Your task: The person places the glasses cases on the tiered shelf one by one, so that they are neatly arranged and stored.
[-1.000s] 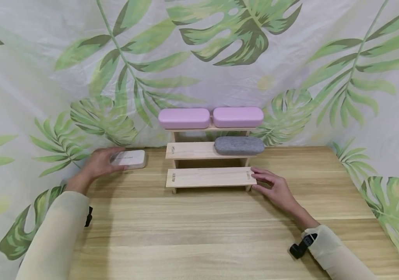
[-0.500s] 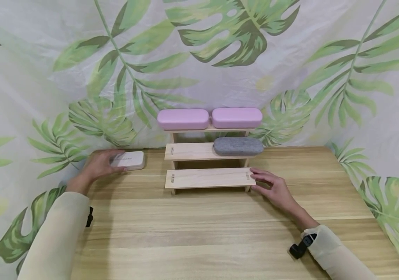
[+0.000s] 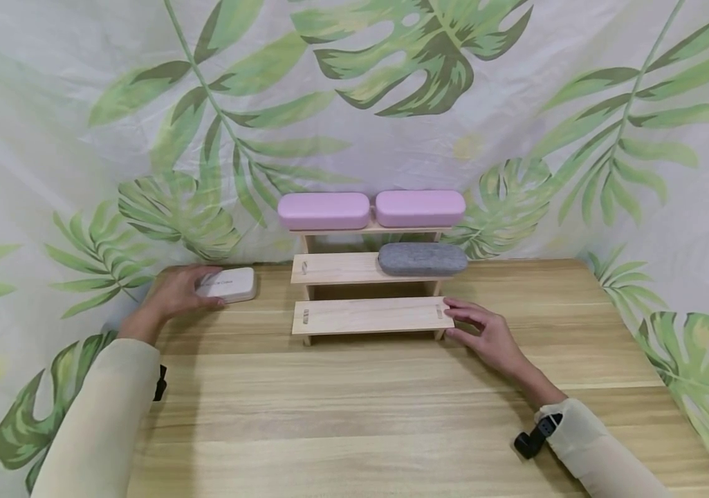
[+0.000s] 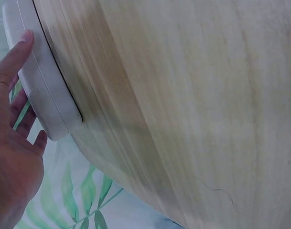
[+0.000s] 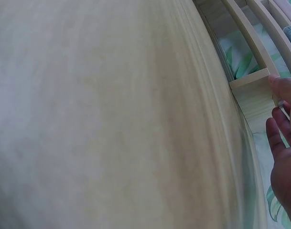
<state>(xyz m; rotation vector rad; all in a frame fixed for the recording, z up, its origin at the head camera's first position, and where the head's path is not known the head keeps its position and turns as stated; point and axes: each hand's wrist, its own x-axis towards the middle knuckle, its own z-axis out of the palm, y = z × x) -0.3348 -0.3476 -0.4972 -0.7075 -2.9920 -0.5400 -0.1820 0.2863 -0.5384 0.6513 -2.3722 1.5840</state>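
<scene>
On the table's back left lies a white glasses case [image 3: 232, 284] with rounded corners and faint lettering on its lid. My left hand [image 3: 181, 290] holds its left end, thumb along the front side and fingers at the back. In the left wrist view, a seam runs along the side of the white glasses case [image 4: 47, 81], under the thumb. A three-step wooden display stand [image 3: 366, 316] stands at the middle back. My right hand [image 3: 485, 334] holds the right end of its lowest board, thumb at the front edge. In the right wrist view, part of this hand [image 5: 286, 138] is cut off.
Two pink glasses cases [image 3: 324, 211] sit side by side on the stand's top step. A grey felt glasses case [image 3: 422, 259] lies on the right half of the middle step. Behind the table [image 3: 354, 415] hangs a leaf-patterned cloth [image 3: 391, 152], which also covers both sides.
</scene>
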